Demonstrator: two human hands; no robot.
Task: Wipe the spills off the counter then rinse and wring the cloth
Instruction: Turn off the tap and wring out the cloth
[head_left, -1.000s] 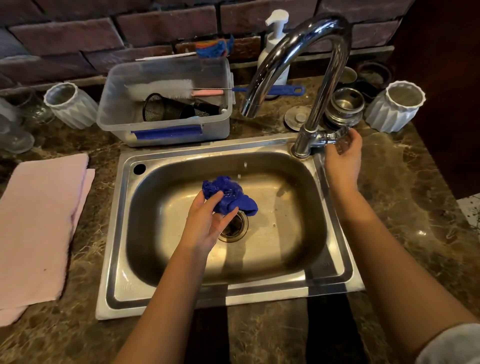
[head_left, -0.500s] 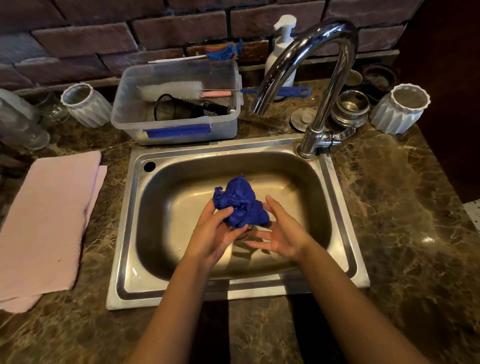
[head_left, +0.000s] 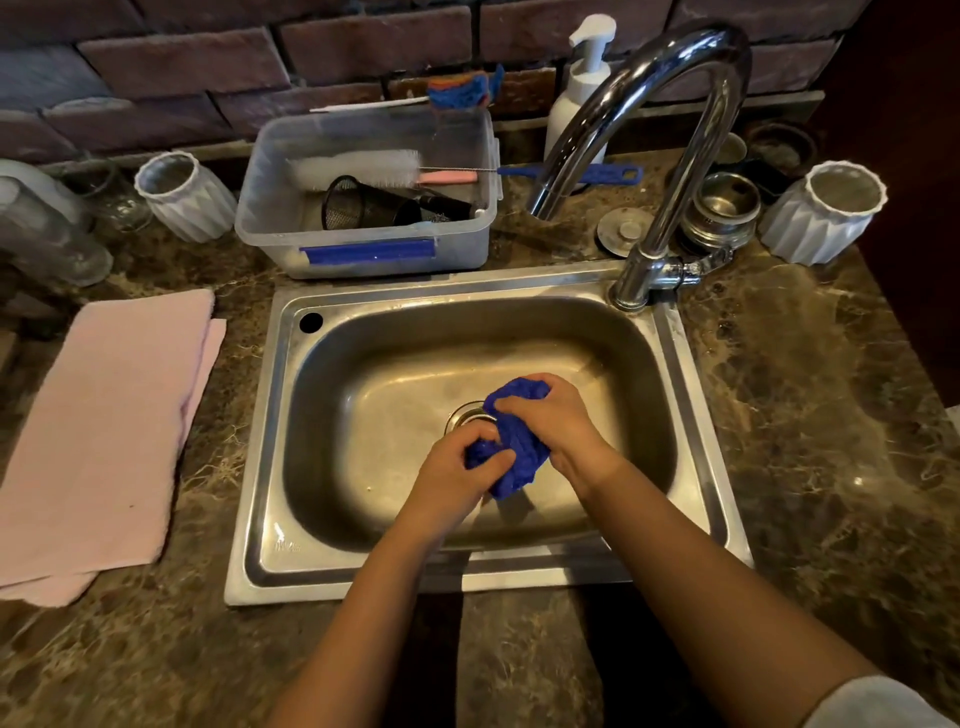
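- marble counter (head_left: 810, 426), brown veined, runs all round the fingers, sink set into it
- stainless sink (head_left: 270, 467), both hands over its basin; drain (head_left: 465, 415) just beyond left fingers, partly hidden by cloth
- pink towel (head_left: 104, 426) flat on counter, well left of left fingers
- gooseneck faucet (head_left: 675, 104) behind and right of right fingers, spout end above basin's back edge, no water stream visible
- clear plastic tub (head_left: 363, 244) behind sink, far side of fingers; bottle brush (head_left: 358, 169) and black mesh cup (head_left: 363, 208) in it
- right hand (head_left: 556, 415) fingers curled tight over far end of blue cloth (head_left: 519, 447)
- left hand (head_left: 457, 475) fingers and thumb clamped round near end of cloth
- cloth bunched between both fists, above basin floor, near drain
- white ribbed jar (head_left: 826, 213) far right of right fingers
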